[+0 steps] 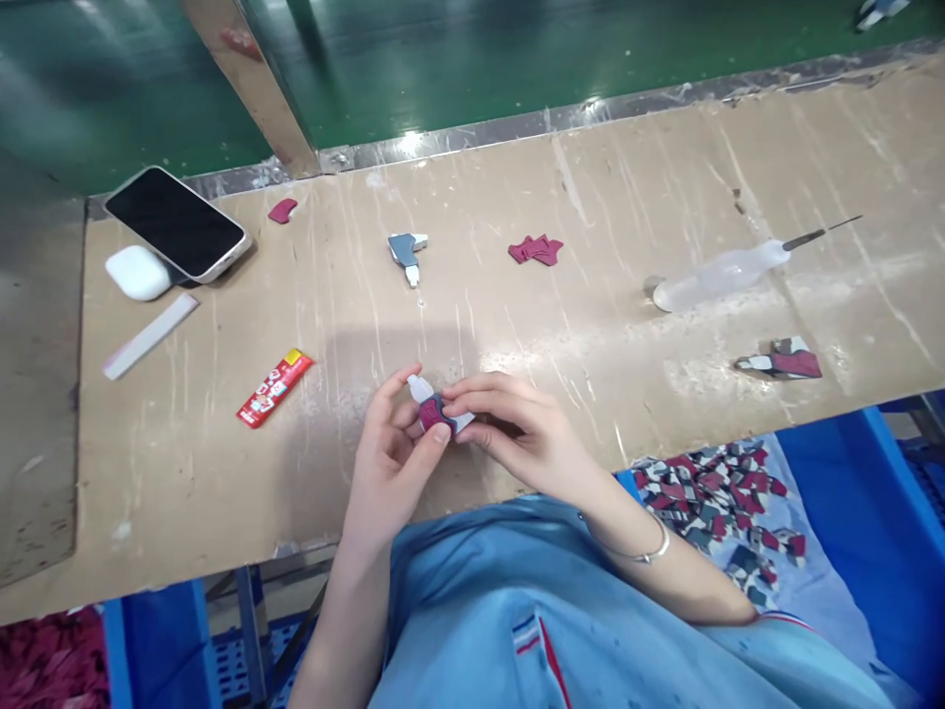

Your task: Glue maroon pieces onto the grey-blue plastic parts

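Note:
Between my two hands, above the table's front edge, is a small grey, white and maroon piece [435, 414]. My left hand [395, 453] is closed on it, thumb on the maroon face. My right hand [524, 423] pinches its right side with bent fingers. A grey and white piece [406, 252] without maroon lies farther back. Right of that sit a few maroon pieces [535, 250], partly overlapping. One maroon piece [283, 210] is near the back left. Another assembled piece [787, 361] rests at the right, below a clear bottle [724, 278] with a metal needle tip.
A phone [177, 222], a white case [138, 273], a pale strip [152, 337] and a red packet [275, 388] lie left on the table [221, 512]. Blue bins hold many assembled pieces [709, 492] at lower right and maroon pieces [51, 662] at lower left.

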The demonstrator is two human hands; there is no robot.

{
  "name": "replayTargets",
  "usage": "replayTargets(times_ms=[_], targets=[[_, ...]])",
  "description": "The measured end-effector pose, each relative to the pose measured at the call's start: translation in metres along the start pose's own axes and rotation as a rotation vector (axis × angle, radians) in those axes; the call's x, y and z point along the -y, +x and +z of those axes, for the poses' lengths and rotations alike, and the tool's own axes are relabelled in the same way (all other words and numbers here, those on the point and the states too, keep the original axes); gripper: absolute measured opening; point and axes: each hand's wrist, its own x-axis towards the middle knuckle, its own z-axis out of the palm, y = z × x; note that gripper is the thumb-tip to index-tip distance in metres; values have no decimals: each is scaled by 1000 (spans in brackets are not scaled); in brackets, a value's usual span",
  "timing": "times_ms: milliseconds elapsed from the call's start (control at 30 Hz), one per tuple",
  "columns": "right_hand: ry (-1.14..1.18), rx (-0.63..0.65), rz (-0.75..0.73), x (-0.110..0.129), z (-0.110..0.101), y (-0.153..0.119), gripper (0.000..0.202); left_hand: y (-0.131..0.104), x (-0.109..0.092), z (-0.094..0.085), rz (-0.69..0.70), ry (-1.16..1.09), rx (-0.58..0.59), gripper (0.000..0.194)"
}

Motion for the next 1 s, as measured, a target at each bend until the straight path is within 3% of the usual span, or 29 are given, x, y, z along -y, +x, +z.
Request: replayTargets(times_ms=[267, 633, 1000], targets=[[-32, -2, 13, -1, -1, -6, 16, -4, -2, 3, 6, 78, -42, 54], [12, -38, 56, -3, 0, -5, 17, 4, -12, -9, -117, 68, 123, 51], [83, -36, 80, -2, -1, -7, 19, 3, -12, -2, -7, 102, 25, 51]])
